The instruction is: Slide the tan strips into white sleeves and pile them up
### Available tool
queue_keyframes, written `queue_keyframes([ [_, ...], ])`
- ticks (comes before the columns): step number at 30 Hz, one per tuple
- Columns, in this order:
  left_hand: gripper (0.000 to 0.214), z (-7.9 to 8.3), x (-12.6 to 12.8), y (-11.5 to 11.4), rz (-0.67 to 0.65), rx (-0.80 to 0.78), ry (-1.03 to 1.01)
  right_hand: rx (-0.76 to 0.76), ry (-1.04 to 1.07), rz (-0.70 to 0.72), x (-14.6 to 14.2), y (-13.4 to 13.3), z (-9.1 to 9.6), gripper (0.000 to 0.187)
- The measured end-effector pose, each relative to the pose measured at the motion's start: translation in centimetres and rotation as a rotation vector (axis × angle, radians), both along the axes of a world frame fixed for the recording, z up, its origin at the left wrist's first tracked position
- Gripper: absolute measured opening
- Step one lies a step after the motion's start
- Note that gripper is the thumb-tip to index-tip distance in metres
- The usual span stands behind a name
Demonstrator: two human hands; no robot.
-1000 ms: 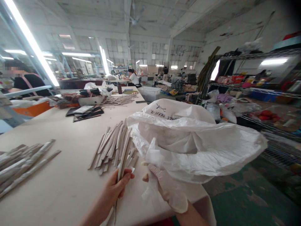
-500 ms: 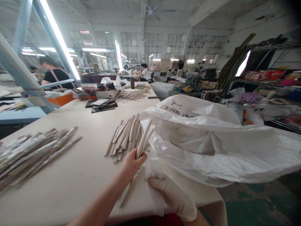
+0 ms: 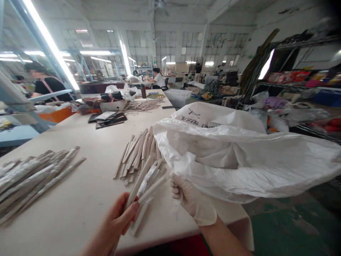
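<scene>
My bare left hand (image 3: 117, 222) is closed round a few long pale strips (image 3: 145, 185), which fan up and to the right above the table edge. Just behind them lies a loose pile of the same strips (image 3: 138, 151) on the beige table (image 3: 80, 213). My right hand (image 3: 191, 201), in a white glove, grips the rim of a big white plastic bag (image 3: 239, 163) that bulges open over the table's right corner.
A second heap of strips (image 3: 32, 177) lies at the left. Dark flat pieces (image 3: 108, 119), a box and more strips sit further up the table. Wire shelves (image 3: 301, 92) with goods stand at the right. People sit at the far end and at the left.
My left hand has drawn back toward me and lower with its strips, which now spread apart. The gloved right hand has risen along the bag's rim.
</scene>
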State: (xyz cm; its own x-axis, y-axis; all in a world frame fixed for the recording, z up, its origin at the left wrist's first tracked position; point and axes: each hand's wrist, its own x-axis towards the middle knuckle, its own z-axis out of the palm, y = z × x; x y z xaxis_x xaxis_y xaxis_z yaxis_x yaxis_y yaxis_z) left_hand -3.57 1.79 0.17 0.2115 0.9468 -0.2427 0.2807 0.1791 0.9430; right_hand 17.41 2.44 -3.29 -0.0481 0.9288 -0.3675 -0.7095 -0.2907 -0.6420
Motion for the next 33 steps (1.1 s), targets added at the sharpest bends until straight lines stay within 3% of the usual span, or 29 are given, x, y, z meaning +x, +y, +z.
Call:
queue_keyframes([
  [5,0.031,-0.2,-1.3,-2.2,0.066,0.033,0.074,0.035,-0.014,-0.006,-1.4,1.0,-0.6,0.032],
  [11,0.026,-0.6,-2.2,-1.1,0.024,0.145,0.252,0.093,-0.446,-0.197,-1.8,0.2,-0.1,0.038],
  [13,0.024,-1.1,-1.8,-1.1,0.04,0.219,0.297,0.105,-0.502,-0.196,-2.7,-0.5,0.2,0.039],
  [16,0.023,-1.9,-0.9,-1.4,0.071,0.274,0.295,0.087,-0.424,-0.067,-4.8,-1.5,0.2,0.04],
  [19,0.027,-2.6,-0.4,-2.0,0.044,0.18,0.193,0.096,-0.361,0.135,-6.6,-2.2,-0.4,0.039],
  [22,0.037,-3.1,-0.8,-2.7,0.044,0.048,0.091,0.065,-0.375,0.102,-7.6,-2.5,-0.8,0.038],
  [24,0.043,-3.3,-1.3,-2.9,0.113,0.011,0.058,0.079,-0.352,0.097,-8.3,-2.7,-0.7,0.037],
  [28,0.049,-3.7,-2.3,-2.8,0.225,0.047,0.053,0.154,-0.255,0.278,-8.9,-3.0,0.2,0.034],
  [30,0.044,-3.8,-2.7,-2.9,0.247,0.116,0.107,0.128,-0.17,0.203,-8.4,-2.7,0.7,0.034],
  [33,0.039,-3.9,-2.5,-3.2,0.258,0.186,0.169,0.096,-0.128,-0.02,-8.3,-2.0,0.6,0.039],
])
